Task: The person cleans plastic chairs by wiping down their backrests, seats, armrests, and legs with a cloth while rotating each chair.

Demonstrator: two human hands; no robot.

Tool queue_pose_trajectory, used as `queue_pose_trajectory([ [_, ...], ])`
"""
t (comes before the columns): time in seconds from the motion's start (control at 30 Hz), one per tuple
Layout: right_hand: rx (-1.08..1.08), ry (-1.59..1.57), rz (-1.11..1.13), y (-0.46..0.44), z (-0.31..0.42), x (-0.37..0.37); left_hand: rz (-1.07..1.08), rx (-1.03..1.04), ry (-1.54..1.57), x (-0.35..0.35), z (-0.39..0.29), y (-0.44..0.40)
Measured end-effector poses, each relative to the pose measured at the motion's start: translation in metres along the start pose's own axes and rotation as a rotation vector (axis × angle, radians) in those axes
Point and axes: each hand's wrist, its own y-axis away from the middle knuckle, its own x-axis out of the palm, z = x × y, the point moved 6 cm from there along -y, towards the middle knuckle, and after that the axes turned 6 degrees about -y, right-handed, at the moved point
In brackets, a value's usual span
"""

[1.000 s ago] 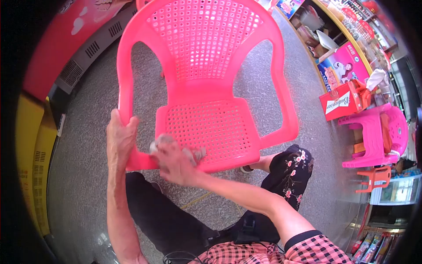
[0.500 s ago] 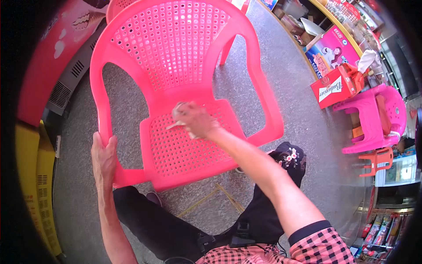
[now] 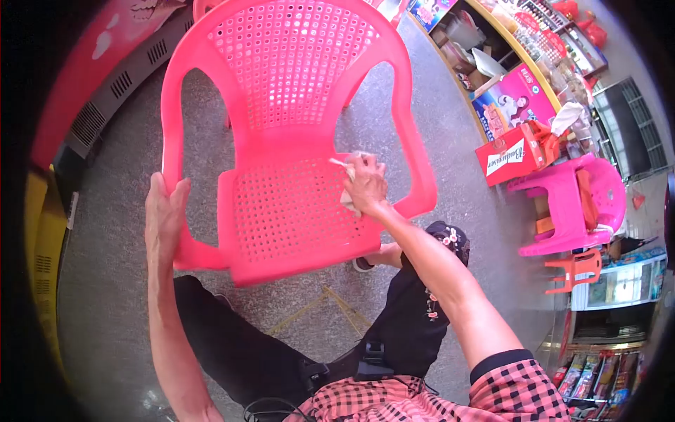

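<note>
A pink plastic armchair [image 3: 292,235] with a perforated seat and back stands in front of my knees, facing me. My left hand [image 3: 165,214] is wrapped round the front of its armrest on the left side. A pale, crumpled cloth [image 3: 348,197] is in my right hand [image 3: 368,184], pressed on the right edge of the seat near the armrest. Part of the cloth is hidden under my fingers.
A red Budweiser box [image 3: 508,155], a magenta chair [image 3: 573,204] and a small orange stool [image 3: 576,270] stand on the right, beside shelves of goods. A red and grey appliance [image 3: 116,81] is at the left, with a yellow box [image 3: 48,260] below it.
My right hand has moved with the cloth from the seat's front left, over its rear middle, to its right edge. My left hand still holds the armrest. The chair has shifted slightly in view.
</note>
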Motion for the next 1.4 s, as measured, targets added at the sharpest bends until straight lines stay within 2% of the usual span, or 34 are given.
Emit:
queue_pose_trajectory([
  [0.1, -0.032, 0.018, 0.079, 0.033, 0.001, -0.01, 0.035, -0.013, 0.072, -0.002, -0.009, 0.003],
  [0.17, -0.073, 0.026, 0.122, 0.057, 0.012, -0.013, 0.035, -0.092, -0.002, -0.003, -0.013, 0.004],
  [0.27, -0.026, 0.009, 0.215, 0.089, 0.031, -0.027, 0.021, -0.087, -0.056, -0.003, -0.015, 0.004],
  [0.33, -0.241, -0.027, 0.246, 0.108, 0.06, -0.022, 0.03, -0.093, -0.025, -0.003, -0.017, 0.004],
  [0.4, -0.086, -0.157, 0.242, 0.123, 0.076, 0.002, 0.043, -0.093, -0.004, 0.001, -0.017, 0.004],
  [0.47, -0.091, -0.239, 0.198, 0.128, 0.111, 0.019, 0.031, -0.105, -0.056, -0.001, -0.013, 0.002],
  [0.57, -0.143, -0.344, 0.247, 0.13, 0.177, 0.036, 0.029, -0.084, -0.167, -0.002, -0.009, -0.003],
  [0.63, -0.201, -0.593, 0.328, 0.136, 0.211, 0.048, 0.007, -0.043, -0.203, -0.001, -0.007, -0.004],
  [0.67, -0.195, -0.606, 0.326, 0.136, 0.209, 0.049, -0.013, -0.01, -0.218, -0.002, -0.006, -0.004],
  [0.73, -0.449, -0.597, 0.319, 0.137, 0.201, 0.047, -0.005, -0.026, -0.23, -0.002, -0.008, -0.005],
  [0.8, -0.491, -0.516, 0.323, 0.135, 0.163, 0.053, -0.004, -0.054, -0.234, 0.0, -0.007, -0.003],
  [0.87, -0.672, -0.182, 0.257, 0.125, 0.122, 0.025, 0.025, -0.071, -0.171, 0.002, -0.004, -0.005],
  [0.9, -0.564, -0.066, 0.288, 0.12, 0.09, 0.037, 0.016, -0.084, -0.176, 0.002, -0.001, -0.005],
  [0.97, -0.476, 0.029, 0.261, 0.098, 0.061, -0.003, 0.006, -0.045, -0.197, 0.005, 0.001, -0.006],
  [1.0, -0.211, -0.091, 0.269, 0.086, 0.037, -0.002, -0.007, -0.06, -0.204, 0.004, -0.001, -0.005],
  [1.07, -0.224, -0.118, 0.26, 0.076, 0.048, -0.002, -0.021, -0.053, -0.153, 0.004, -0.012, 0.0],
  [1.17, -0.055, -0.076, 0.148, 0.062, 0.063, 0.029, -0.003, -0.123, -0.2, 0.003, -0.02, 0.002],
  [1.27, -0.013, -0.261, 0.045, 0.034, 0.102, 0.066, -0.026, -0.039, -0.238, 0.003, -0.017, -0.001],
  [1.33, -0.086, -0.423, 0.024, 0.017, 0.15, 0.086, -0.009, -0.06, -0.225, 0.002, -0.017, -0.001],
  [1.4, -0.274, -0.542, -0.031, 0.007, 0.197, 0.101, -0.019, -0.111, -0.169, 0.003, -0.011, -0.004],
])
